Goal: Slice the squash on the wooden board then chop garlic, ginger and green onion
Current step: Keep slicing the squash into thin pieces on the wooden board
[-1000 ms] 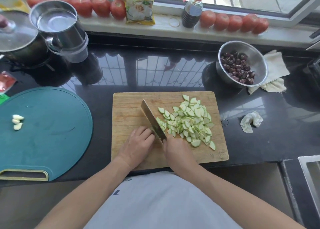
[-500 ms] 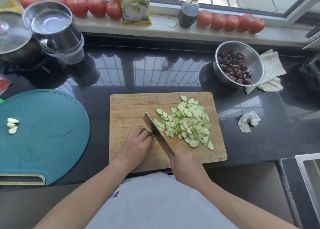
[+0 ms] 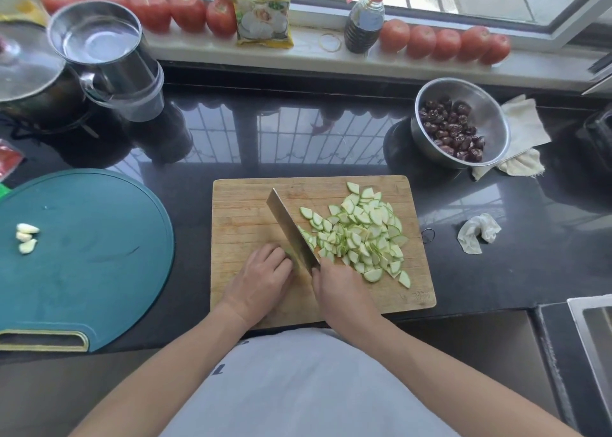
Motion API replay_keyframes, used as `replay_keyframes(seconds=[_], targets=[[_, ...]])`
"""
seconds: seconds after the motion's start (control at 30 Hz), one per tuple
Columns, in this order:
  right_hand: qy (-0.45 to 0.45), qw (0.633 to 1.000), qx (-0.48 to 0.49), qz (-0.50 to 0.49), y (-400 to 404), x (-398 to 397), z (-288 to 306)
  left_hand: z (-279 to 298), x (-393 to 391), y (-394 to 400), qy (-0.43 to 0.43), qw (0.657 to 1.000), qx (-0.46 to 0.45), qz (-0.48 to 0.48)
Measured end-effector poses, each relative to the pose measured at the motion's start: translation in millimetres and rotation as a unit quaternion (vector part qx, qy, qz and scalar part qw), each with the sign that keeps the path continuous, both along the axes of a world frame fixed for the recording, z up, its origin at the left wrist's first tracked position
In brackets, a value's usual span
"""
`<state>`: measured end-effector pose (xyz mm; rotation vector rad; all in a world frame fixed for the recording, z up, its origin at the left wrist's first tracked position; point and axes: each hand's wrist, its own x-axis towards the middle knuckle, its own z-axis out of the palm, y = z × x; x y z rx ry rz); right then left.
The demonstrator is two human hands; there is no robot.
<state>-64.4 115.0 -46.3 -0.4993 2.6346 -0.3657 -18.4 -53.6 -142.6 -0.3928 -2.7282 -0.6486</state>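
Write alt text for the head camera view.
A right hand holds a cleaver on a wooden board beside a pile of squash slices, the left hand resting close by. Garlic cloves wait on a teal board.

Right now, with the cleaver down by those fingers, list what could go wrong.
1. The left hand lies curled right against the cleaver, covering what is left of the squash; a stroke drifting left could nick a finger.
2. The squash slices pile toward the wooden board's right edge; a sweep may push some onto the counter.
3. The right hand hides the handle, so its grip cannot be judged.
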Motion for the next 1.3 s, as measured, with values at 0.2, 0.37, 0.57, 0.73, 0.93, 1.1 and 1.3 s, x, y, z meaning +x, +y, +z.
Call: replay_keyframes(seconds=[0.2, 0.37, 0.57, 0.73, 0.93, 1.1, 1.3], targets=[[-0.038, 0.999, 0.019, 0.030, 31.6, 19.1, 13.7, -1.2, -0.3, 0.4, -0.006, 1.000, 0.007, -0.001], [-0.041, 0.998, 0.034, 0.037, 33.3, 19.7, 15.3, -3.4, 0.1, -1.0, -0.012, 1.000, 0.008, -0.005], [-0.037, 0.993, 0.089, 0.064, 31.6, 20.2, 4.9, -9.1, 0.3, -1.6, -0.018, 1.000, 0.007, -0.007], [-0.032, 0.995, 0.084, 0.040, 12.4, 13.7, -7.6, -11.7, -0.1, -1.2, -0.004, 1.000, 0.013, -0.002], [-0.008, 1.000, 0.017, 0.000, 7.8, 6.4, -10.7, -8.8, 0.1, -0.7, -0.001, 1.000, 0.007, 0.002], [0.005, 0.997, 0.028, -0.072, 26.3, -6.2, -6.4, -4.4, 4.1, -6.4, -0.012, 0.999, 0.020, -0.023], [0.002, 1.000, 0.016, -0.019, 23.2, 7.3, 2.3, -10.6, 7.4, -9.7, 0.004, 1.000, 0.009, -0.027]])
